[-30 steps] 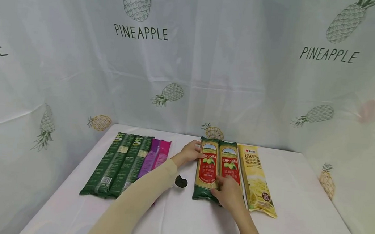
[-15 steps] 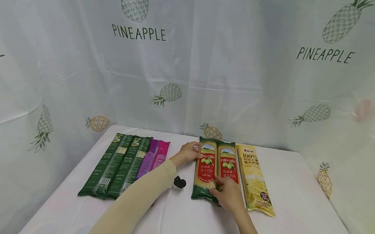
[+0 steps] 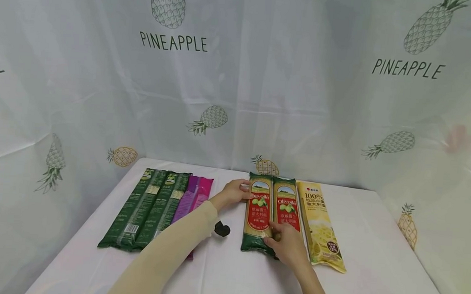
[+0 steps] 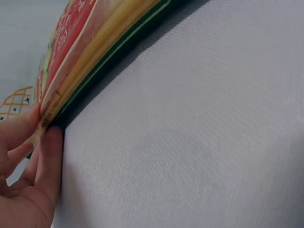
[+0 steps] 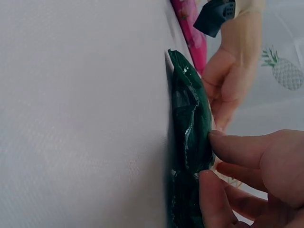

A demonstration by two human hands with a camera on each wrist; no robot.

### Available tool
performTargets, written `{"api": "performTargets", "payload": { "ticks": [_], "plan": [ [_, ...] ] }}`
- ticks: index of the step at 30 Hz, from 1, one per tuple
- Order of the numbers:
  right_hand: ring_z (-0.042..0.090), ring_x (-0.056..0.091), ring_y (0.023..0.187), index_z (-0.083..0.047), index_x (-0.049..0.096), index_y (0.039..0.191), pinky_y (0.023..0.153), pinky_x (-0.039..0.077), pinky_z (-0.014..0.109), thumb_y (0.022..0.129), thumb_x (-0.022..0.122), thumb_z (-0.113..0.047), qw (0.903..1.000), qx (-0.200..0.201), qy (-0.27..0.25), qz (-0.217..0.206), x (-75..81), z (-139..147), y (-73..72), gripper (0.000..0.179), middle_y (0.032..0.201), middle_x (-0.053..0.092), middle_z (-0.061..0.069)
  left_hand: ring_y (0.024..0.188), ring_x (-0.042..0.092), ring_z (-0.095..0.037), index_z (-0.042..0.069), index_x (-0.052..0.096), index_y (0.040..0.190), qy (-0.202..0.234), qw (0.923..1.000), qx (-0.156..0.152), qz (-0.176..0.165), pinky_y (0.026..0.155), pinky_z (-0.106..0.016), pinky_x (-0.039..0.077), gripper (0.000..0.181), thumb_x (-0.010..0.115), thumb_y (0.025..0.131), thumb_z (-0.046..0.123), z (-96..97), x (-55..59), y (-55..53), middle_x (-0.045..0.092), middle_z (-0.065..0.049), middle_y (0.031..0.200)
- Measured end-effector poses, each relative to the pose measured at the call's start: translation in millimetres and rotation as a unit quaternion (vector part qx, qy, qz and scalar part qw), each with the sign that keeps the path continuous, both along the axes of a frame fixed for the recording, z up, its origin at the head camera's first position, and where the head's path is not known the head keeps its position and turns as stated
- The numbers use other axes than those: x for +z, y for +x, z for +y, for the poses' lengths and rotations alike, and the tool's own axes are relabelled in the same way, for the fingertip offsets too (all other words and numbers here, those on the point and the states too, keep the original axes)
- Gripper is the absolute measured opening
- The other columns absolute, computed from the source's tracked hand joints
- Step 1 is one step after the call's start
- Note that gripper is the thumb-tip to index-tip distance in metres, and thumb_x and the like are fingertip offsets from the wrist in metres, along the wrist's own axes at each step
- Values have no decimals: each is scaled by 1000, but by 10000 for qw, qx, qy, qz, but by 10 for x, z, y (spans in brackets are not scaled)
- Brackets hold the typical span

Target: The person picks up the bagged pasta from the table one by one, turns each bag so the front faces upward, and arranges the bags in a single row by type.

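Two spaghetti packs with red labels and green ends lie side by side. My left hand pinches the outer edge of the left spaghetti pack near its far end. The left wrist view shows the fingers and thumb at the wrapper's edge. At the near end, my right hand holds the same pack's right edge, partly covering the right spaghetti pack. Thumb and bent fingers meet the green end in the right wrist view; some fingertips are hidden there.
To the right lies a yellow pasta pack. Dark green packs and a purple-pink pack lie at the left, the latter partly behind my left sleeve. A pineapple-print curtain hangs behind the white table.
The head view has shifted slightly. My left forearm and wrist have moved a little left, while both hands stay at the left spaghetti pack. The packs look unmoved on the table.
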State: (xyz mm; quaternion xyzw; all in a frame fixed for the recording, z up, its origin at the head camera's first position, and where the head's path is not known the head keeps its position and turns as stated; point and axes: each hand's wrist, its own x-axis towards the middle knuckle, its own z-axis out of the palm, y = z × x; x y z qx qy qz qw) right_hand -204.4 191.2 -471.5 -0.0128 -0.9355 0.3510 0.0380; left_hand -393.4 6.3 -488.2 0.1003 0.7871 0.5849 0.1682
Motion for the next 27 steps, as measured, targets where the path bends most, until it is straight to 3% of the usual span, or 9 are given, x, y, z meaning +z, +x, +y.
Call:
{"api": "performTargets", "payload": {
  "ticks": [5, 10, 16, 20, 27],
  "plan": [
    [14, 61, 67, -3, 69, 140, 57, 55, 30, 91, 85, -11, 9978, 31, -643, -154, 15, 48, 21, 52, 123, 72, 15, 105, 73, -29, 3, 56, 152, 56, 9999, -82, -19, 91, -37, 62, 59, 77, 97, 2, -71, 32, 1, 66, -19, 123],
    [14, 62, 73, -4, 68, 141, 55, 58, 30, 92, 84, -10, 9947, 96, -1009, -187, 59, 77, 52, 51, 126, 73, 15, 102, 74, -25, 7, 57, 152, -415, 9991, -72, 95, 92, -36, 62, 57, 76, 98, 8, -277, 137, -12, 67, -16, 125],
    [14, 68, 74, -11, 72, 136, 57, 58, 27, 94, 81, -7, 9913, 225, -1296, 32, 95, 11, 126, 43, 120, 73, 11, 120, 69, -38, 4, 52, 154, -431, 9983, -301, 267, 96, -41, 61, 58, 73, 101, 10, -704, 399, -34, 64, -20, 133],
    [17, 75, 80, -11, 71, 136, 59, 59, 27, 95, 80, -6, 9856, 527, -1599, 146, 135, -112, 167, 43, 122, 73, 13, 123, 66, -40, 8, 54, 154, -949, 9930, -337, 615, 99, -46, 58, 56, 72, 102, 16, -1058, 566, -19, 64, -20, 134],
    [23, 75, 90, -11, 61, 149, 69, 61, 27, 95, 82, -15, 9742, 1085, -1977, -69, 145, -483, 147, 58, 133, 66, 22, 111, 68, -37, 7, 49, 157, -1794, 9786, -116, 1000, 97, -51, 57, 62, 73, 102, 22, -1551, 638, -29, 63, -22, 134]
  ]
}}
